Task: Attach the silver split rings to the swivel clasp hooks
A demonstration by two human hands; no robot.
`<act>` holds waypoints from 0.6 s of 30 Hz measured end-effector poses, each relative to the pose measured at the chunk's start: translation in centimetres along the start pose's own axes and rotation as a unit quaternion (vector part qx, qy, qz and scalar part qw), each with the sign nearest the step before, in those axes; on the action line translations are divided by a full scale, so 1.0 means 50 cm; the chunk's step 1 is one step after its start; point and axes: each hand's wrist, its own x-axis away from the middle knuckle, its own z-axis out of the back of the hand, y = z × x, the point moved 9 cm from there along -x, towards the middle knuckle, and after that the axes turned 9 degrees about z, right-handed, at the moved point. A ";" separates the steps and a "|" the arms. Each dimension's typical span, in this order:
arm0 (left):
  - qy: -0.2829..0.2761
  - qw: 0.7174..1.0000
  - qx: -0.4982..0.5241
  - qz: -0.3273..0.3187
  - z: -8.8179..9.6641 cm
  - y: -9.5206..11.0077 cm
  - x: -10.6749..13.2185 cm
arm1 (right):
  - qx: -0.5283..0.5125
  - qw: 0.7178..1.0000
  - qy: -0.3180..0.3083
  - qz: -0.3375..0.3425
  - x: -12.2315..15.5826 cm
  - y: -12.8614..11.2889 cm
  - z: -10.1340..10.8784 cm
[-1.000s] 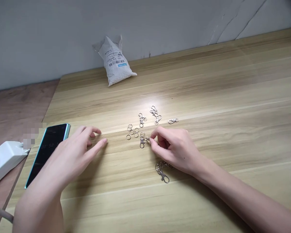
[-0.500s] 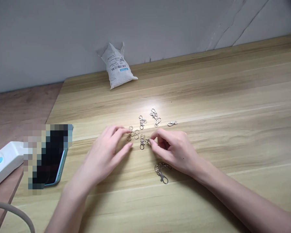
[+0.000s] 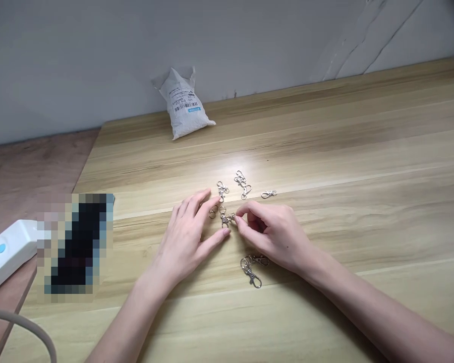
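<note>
Far left: power strip (image 3: 13,257) and grey cable (image 3: 28,322), then a phone (image 3: 77,242), mostly pixelated, on the table (image 3: 306,317). Packet (image 3: 187,113) sits at the back, by the wall (image 3: 98,60). Left hand (image 3: 194,229): grip part open, thumb and index well apart, nothing clamped between them. Index tip is at the near end of the back-left clasps (image 3: 222,187); thumb tip is at the near end of the middle clasp (image 3: 224,220); can't tell if either touches. Loose rings (image 3: 212,214) lie under and beside the index, partly hidden. Middle clasp lies on the table between the hands. Right hand (image 3: 274,229): grip closed to a tight pinch, thumb and index on a small clasp (image 3: 231,217), its free end up against the middle one. Back-right clasps (image 3: 242,182) lie beyond, front clasps (image 3: 252,271) nearer, below the wrist. Lone clasp (image 3: 269,194) is rightmost, just past the knuckles.
</note>
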 end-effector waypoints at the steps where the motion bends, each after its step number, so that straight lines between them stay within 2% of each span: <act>1: 0.006 1.000 0.006 0.005 -0.002 -0.001 -0.001 | 0.008 1.000 -0.004 -0.001 0.000 0.002 -0.001; 6: 0.022 0.999 0.013 0.019 -0.009 -0.005 -0.006 | 0.058 0.997 -0.053 0.006 0.004 0.007 -0.015; 10: 0.021 0.999 0.027 0.005 -0.005 -0.018 -0.010 | 0.052 0.997 -0.064 0.003 0.005 0.012 -0.016; 14: 0.035 0.997 0.067 -0.030 0.009 -0.031 -0.010 | 0.014 0.999 -0.035 -0.003 0.001 0.019 -0.006; 18: 0.099 0.987 0.105 -0.076 0.038 -0.014 -0.001 | -0.038 0.999 0.003 0.007 -0.002 0.017 0.005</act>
